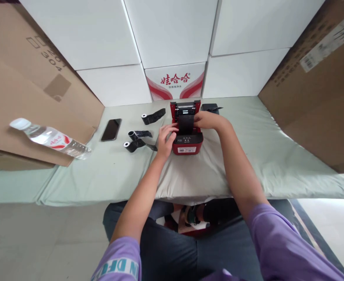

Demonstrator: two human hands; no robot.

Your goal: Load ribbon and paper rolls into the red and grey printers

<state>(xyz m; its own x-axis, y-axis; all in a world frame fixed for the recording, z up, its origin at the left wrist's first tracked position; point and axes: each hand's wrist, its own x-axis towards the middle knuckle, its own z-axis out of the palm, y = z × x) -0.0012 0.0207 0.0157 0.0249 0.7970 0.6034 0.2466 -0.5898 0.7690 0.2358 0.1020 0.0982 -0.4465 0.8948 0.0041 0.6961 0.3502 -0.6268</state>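
Observation:
A small red and black label printer (188,146) stands on the cloth-covered surface with its lid raised at the back. A black ribbon (186,124) hangs down across its opening. Along the printer's left side is my left hand (166,138), its thumb and fingers apart, the fingertips touching the inner left edge. My right hand (208,120) comes in from the right, with bent fingers closed at the ribbon's right edge; its fingertips are partly hidden. Left of the printer lie rolls of black ribbon, one (153,116) farther back and two (134,145) nearer together.
A dark phone (111,129) lies on the left. Behind the printer, a black object (210,108) sits partly behind my right hand. A water bottle (53,139) is tilted by the left carton (22,78). Another carton (315,86) stands right; white boxes (172,31) line the back.

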